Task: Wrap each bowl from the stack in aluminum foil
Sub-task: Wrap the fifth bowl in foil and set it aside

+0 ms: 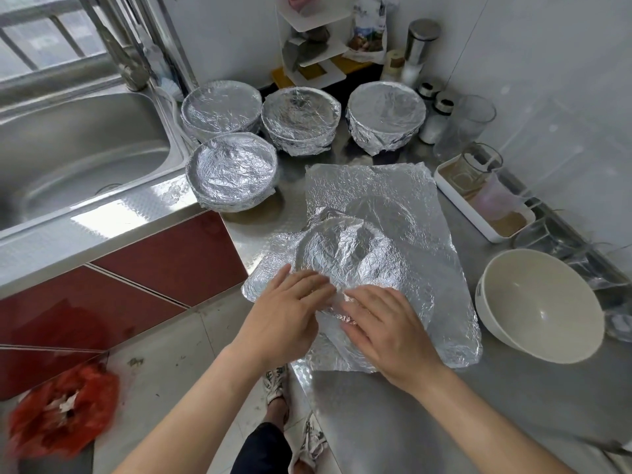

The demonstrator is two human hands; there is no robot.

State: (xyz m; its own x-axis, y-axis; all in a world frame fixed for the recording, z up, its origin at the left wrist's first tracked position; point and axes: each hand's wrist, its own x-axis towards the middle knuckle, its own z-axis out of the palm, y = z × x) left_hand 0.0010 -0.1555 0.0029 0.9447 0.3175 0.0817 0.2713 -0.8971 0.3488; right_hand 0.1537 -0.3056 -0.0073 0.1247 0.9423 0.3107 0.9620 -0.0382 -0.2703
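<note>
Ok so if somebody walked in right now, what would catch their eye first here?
The left hand and right hand press a crinkled foil sheet down at the edge of the counter. Behind stand four foil-wrapped bowls near the sink, and a bare white bowl waits at right.

Bare counter [393, 422] lies near; wrapped bowls [301, 119] and glasses [475, 165] crowd the far edge.

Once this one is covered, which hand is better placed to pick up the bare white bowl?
Likely the right hand: the bare white round bowl stands on its side of the steel counter, past the crinkled aluminium foil sheet. The left hand would have to cross over it.
</note>
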